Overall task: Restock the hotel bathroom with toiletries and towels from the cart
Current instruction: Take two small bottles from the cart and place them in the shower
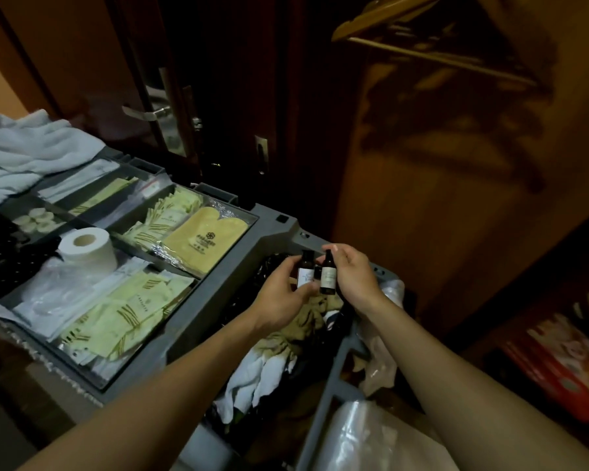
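Two small dark bottles upright, side by side, over linen bag (279, 338) at cart (272, 229) end | left hand (281, 295) curled round left bottle (305, 271) | right hand (354, 277) pinching right bottle (328, 275) | tray beyond: sachets (126, 311), toilet roll (87, 249) | towels (24, 147) far left | door handle (147, 113) behind

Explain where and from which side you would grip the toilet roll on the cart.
The toilet roll stands on end, core hole up, in a cart compartment, with bags crowding its base. So probably come from above and clasp its curved wall near the top, where the sides are freest.
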Motion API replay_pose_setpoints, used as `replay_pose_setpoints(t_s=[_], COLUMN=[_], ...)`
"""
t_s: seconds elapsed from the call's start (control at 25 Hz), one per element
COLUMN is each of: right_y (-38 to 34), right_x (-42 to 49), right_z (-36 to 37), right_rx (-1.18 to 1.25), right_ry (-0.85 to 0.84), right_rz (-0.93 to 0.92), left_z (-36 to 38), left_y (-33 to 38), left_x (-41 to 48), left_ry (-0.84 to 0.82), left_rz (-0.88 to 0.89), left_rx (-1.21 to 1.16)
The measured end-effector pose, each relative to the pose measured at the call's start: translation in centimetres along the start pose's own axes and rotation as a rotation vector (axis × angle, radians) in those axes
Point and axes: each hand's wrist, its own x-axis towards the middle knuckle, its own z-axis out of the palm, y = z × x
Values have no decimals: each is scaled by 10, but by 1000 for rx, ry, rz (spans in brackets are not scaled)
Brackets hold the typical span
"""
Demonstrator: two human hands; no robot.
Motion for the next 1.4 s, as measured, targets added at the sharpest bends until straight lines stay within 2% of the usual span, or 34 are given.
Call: replay_pose_setpoints(t_s=[0.36, 0.56, 1.0, 1.12, 1.4], right_y=[-3, 10, 48, 48, 34], right_x=[-7, -13, -48, -70, -140], right_z=[-6, -21, -80, -88, -89], right_rx=[9, 89, 47, -3, 58], right_ry=[27, -62, -474, -565, -709], right_rz=[71, 91, -37, -68, -50], left_z=[4, 27, 131, 149, 164], left_y=[4, 20, 22, 32, 51], left_x=[2, -24, -104, -136, -216], left_ry=[-35, -3, 388, 474, 604], left_rz=[-93, -141, -190, -203, -233], left_rx=[-181, -188, -18, -41, -86])
